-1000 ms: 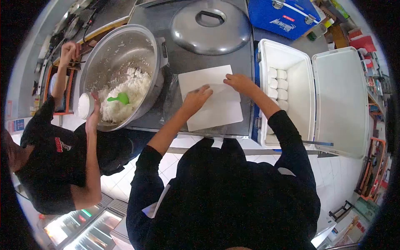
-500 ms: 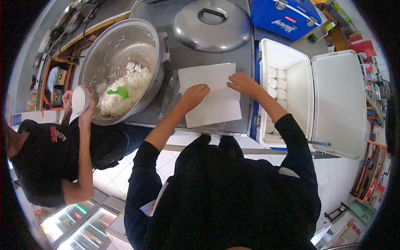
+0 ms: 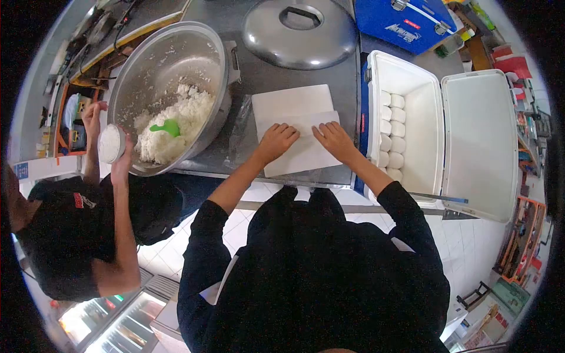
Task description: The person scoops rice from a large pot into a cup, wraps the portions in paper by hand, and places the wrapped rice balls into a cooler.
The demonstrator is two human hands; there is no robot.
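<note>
Paper edge (image 3: 294,122) partly hidden under both hands' (image 3: 305,139) fingers.

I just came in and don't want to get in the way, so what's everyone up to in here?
The person's left hand and right hand are on white sheets. Beside them, a co-worker holds a bowl of white food by a pot of rice. White bundles sit in an open cooler.

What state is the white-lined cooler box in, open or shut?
Open: the white-lined cooler box shows round white packets inside.
</note>
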